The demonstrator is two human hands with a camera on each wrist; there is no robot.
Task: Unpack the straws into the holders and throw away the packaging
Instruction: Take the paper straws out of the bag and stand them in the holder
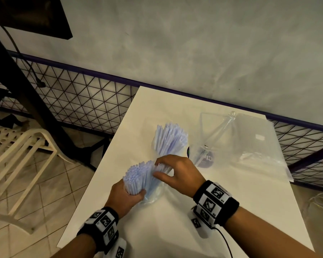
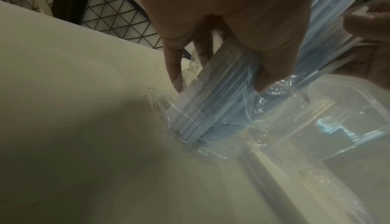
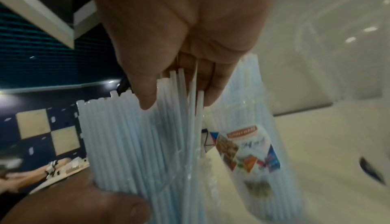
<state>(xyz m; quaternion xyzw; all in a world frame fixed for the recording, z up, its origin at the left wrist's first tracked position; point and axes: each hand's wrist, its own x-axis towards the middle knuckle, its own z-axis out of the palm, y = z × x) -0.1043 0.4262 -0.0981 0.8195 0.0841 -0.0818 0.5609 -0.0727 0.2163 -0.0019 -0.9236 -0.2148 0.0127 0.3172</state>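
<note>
A bundle of pale blue straws [image 1: 136,175] stands on end on the white table [image 1: 175,229], its lower half still in clear packaging [image 1: 153,194]. My left hand [image 1: 138,192] grips the bundle low down; in the left wrist view my left hand [image 2: 219,77] curls round the straws [image 2: 211,111] and wrap. My right hand [image 1: 162,168] pinches several straws [image 3: 190,111] at their top ends, seen up close in the right wrist view under my right hand [image 3: 179,94]. The printed packaging [image 3: 249,152] hangs beside them. Behind stands a clear holder full of straws [image 1: 169,140].
Right of the full holder is a clear container [image 1: 213,138] with a dark purple base. An empty clear plastic bag [image 1: 259,146] lies at the table's right. A wire-mesh fence [image 1: 82,101] runs behind, and a cream plastic chair [image 1: 22,146] stands on the tiled floor at left.
</note>
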